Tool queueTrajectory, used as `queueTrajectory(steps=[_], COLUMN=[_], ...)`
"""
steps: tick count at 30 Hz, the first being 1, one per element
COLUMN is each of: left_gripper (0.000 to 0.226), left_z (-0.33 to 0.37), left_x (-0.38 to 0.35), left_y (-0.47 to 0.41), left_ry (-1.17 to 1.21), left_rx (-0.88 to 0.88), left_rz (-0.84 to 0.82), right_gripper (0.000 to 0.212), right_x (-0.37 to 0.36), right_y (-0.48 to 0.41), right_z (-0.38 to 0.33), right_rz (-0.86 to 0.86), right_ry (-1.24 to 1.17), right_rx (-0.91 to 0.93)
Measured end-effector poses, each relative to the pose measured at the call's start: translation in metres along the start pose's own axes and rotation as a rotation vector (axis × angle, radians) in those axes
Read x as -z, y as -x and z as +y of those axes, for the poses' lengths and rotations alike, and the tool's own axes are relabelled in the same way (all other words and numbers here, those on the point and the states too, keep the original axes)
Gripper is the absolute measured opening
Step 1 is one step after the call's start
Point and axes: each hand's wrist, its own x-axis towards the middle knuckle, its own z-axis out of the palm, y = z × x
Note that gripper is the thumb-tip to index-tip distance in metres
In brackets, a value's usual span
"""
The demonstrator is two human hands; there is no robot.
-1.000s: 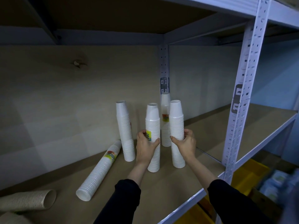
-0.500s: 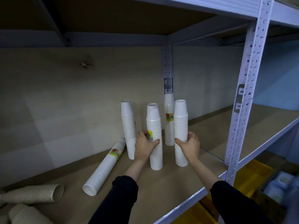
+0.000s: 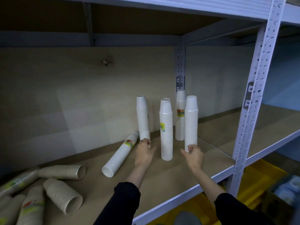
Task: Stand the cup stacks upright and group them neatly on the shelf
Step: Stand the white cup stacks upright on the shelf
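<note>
The leaning cup stack (image 3: 142,117) is gripped at its base by the left hand (image 3: 145,151), presumably for righting; whether the right hand (image 3: 194,154) holds the rightmost stack (image 3: 191,120) cannot be told.

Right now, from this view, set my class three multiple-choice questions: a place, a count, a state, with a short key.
1. Where do the brown cup stacks lie?
A) at the left end of the shelf
B) right of the front post
C) on the shelf above

2. How many white stacks stand upright?
A) two
B) four
C) six

3. The white stack nearest the brown ones is
A) upright
B) lying on its side
C) held in the air

Key: 1 A, they lie scattered at lower left; 2 B, four stand grouped mid-shelf; 3 B, it rests flat on the board.
</note>
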Motion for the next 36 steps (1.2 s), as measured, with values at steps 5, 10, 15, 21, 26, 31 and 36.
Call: queueTrajectory(steps=[5, 10, 15, 21, 26, 31, 36], left_gripper=[0.033, 0.034, 0.034, 0.033, 0.042, 0.057, 0.049], left_z=[-0.025, -0.052, -0.078, -0.123, -0.152, -0.181, -0.19], left_x=[0.022, 0.052, 0.09, 0.125, 0.149, 0.167, 0.165], left_y=[0.02, 0.03, 0.025, 0.01, -0.013, -0.04, -0.058], left_ry=[0.006, -0.053, -0.126, -0.164, -0.242, -0.45, -0.641], left_rx=[0.086, 0.187, 0.286, 0.399, 0.545, 0.684, 0.759], left_rz=[0.036, 0.114, 0.234, 0.358, 0.371, 0.29, 0.23], right_gripper=[0.035, 0.035, 0.04, 0.02, 0.036, 0.056, 0.049], right_x=[-0.034, -0.073, -0.107, -0.142, -0.173, -0.196, -0.209], right_y=[0.038, 0.069, 0.084, 0.085, 0.072, 0.052, 0.044], right_z=[-0.011, -0.031, -0.055, -0.083, -0.09, -0.09, -0.087], right_rz=[-0.105, -0.22, -0.31, -0.389, -0.446, -0.502, -0.531], right_ry=[-0.027, -0.059, -0.082, -0.076, -0.047, -0.1, -0.201], right_rx=[0.017, 0.026, 0.0, -0.071, -0.14, -0.251, -0.366])
